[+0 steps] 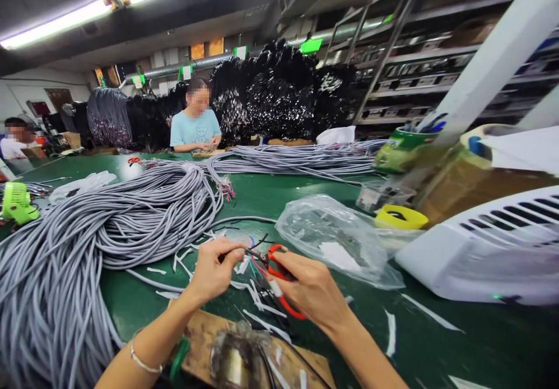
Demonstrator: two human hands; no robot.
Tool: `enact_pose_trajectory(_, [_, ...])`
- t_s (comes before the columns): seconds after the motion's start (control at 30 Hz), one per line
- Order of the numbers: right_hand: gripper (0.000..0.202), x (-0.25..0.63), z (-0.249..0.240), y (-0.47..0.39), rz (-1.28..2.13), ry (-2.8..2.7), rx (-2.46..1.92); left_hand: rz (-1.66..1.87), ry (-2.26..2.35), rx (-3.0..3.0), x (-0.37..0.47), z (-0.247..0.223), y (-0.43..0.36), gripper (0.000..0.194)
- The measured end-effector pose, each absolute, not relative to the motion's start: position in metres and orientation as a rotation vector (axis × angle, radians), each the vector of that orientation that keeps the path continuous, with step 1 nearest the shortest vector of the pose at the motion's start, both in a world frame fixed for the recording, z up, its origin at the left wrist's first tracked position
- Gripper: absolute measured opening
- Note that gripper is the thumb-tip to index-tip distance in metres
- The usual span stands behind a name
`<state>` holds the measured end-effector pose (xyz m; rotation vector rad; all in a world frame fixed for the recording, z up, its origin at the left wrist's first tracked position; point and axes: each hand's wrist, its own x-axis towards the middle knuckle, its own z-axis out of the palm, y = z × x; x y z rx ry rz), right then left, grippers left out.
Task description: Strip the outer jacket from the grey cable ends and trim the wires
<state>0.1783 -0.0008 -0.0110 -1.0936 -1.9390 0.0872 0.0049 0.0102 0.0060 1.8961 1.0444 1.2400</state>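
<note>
Near the middle of the view, my left hand (213, 269) is closed in a pinch on the end of a cable, from which thin coloured wires (254, 267) fan out. My right hand (314, 290) grips wire cutters (288, 308) by their red handles. Their dark jaws are right at the wires, just beyond my left fingertips; whether they touch a wire is too small to tell. A large bundle of grey cables (144, 214) lies to the left of my hands. White strips of scrap are strewn on the green table (262, 194) beneath.
In front of me sits a wooden board (205, 333) with a metal-centred fixture. A clear plastic bag (336, 237), a yellow tape roll (400, 217) and a white vented device (476, 249) stand to the right. Across the table, a person (195, 124) in light blue works near more cables.
</note>
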Motion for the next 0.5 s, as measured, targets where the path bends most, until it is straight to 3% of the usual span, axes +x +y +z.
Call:
enact_pose_trajectory(0.13, [0.027,0.178,-0.012,-0.002,0.135,-1.776,-1.157,1.293,1.03,1.835,0.005,0.006,0.011,0.031])
enact_pose_trajectory(0.27, [0.024,0.172,-0.006,-0.004,0.541,-1.626,-1.111,1.268,1.016,1.849,0.005,0.006,0.009,0.031])
enact_pose_trajectory(0.37, [0.029,0.164,-0.003,-0.007,0.79,-1.514,-0.962,1.099,0.962,1.876,0.008,0.005,0.008,0.034])
enact_pose_trajectory(0.5, [0.033,0.159,-0.006,-0.008,0.854,-1.244,-0.927,0.849,0.926,1.839,0.008,0.004,0.01,0.04])
